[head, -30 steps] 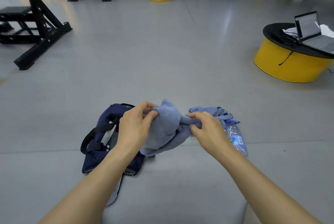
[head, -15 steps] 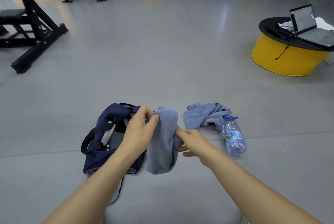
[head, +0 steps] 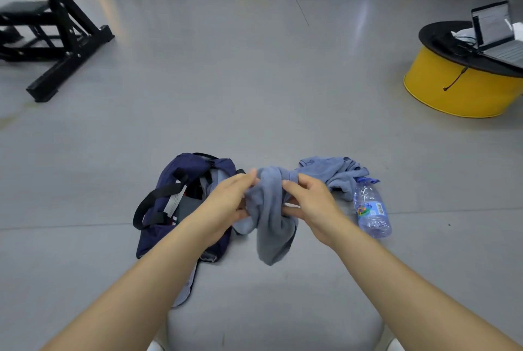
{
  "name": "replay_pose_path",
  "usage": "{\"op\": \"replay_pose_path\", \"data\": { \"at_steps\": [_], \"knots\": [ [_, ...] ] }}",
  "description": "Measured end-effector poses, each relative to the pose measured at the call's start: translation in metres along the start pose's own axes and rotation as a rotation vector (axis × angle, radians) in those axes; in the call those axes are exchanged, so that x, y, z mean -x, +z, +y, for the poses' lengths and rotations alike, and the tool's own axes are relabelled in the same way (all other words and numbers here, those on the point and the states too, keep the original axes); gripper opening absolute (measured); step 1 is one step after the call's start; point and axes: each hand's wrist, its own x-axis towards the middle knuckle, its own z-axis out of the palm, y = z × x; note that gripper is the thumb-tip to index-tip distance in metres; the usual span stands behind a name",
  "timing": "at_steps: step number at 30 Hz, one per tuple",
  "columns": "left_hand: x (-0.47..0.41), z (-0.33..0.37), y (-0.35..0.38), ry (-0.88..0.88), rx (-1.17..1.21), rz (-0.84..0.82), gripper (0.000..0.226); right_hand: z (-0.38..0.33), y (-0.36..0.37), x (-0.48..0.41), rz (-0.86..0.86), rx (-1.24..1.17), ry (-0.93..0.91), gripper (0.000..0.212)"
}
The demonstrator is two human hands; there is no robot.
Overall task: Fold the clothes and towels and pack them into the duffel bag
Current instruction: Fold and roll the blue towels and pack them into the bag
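Both hands pinching blue towel (head: 270,217) — left hand (head: 226,203), right hand (head: 314,203), open navy duffel bag (head: 181,180) beside, water bottle (head: 370,209) right

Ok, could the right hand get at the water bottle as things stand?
Probably, once it lets go: the right hand grips the blue towel, but the water bottle lies just to its right, nothing between.

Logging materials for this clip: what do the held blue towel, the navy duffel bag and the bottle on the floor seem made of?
The blue towel: soft, matte terry-like cloth, cotton or microfibre; hangs limp in folds.
The navy duffel bag: woven synthetic, probably nylon or polyester; slight sheen, slumped sides.
The water bottle: thin clear plastic, glossy, see-through, ribbed.
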Motion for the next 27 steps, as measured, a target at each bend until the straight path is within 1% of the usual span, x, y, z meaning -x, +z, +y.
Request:
{"op": "replay_pose_path", "data": {
  "at_steps": [3, 4, 7, 10, 11, 13, 15, 17, 19, 21, 25, 27],
  "knots": [
    [-0.003, -0.005, 0.002, -0.014, 0.045, 0.050, 0.022, -0.003, -0.002, 0.001, -0.013, 0.027, -0.035, 0.008],
    [-0.003, -0.007, 0.003, -0.034, 0.055, 0.061, 0.019, -0.003, -0.002, 0.000, -0.031, 0.041, -0.039, 0.010],
    [-0.003, -0.010, 0.007, -0.083, 0.044, 0.090, 0.022, -0.004, -0.003, 0.000, -0.055, 0.109, -0.046, 0.017],
    [-0.008, -0.008, 0.004, 0.009, -0.011, 0.197, 0.018, -0.005, -0.008, -0.002, -0.041, 0.209, -0.074, 0.021],
    [-0.009, -0.006, 0.001, 0.021, 0.007, 0.211, 0.019, -0.005, -0.010, -0.002, -0.034, 0.229, -0.082, 0.023],
    [-0.010, -0.004, -0.004, 0.010, 0.069, 0.184, 0.020, -0.008, -0.014, -0.004, -0.012, 0.253, -0.087, 0.024],
    [-0.011, -0.002, -0.009, -0.001, 0.131, 0.156, 0.021, -0.007, -0.021, -0.008, 0.023, 0.281, -0.080, 0.018],
    [-0.012, -0.001, -0.014, 0.010, 0.167, 0.169, 0.021, -0.005, -0.030, -0.015, 0.084, 0.359, -0.075, 0.022],
    [-0.015, 0.000, -0.022, 0.023, 0.178, 0.211, 0.020, -0.004, -0.039, -0.020, 0.167, 0.386, -0.046, 0.029],
    [-0.017, 0.001, -0.030, 0.019, 0.186, 0.280, 0.020, -0.004, -0.047, -0.023, 0.248, 0.358, 0.005, 0.032],
    [-0.023, -0.002, -0.043, -0.007, 0.197, 0.382, 0.019, -0.002, -0.067, -0.025, 0.371, 0.323, 0.074, 0.025],
    [-0.025, -0.007, -0.047, -0.023, 0.192, 0.400, 0.015, -0.002, -0.074, -0.027, 0.400, 0.329, 0.102, 0.029]
  ]
}}
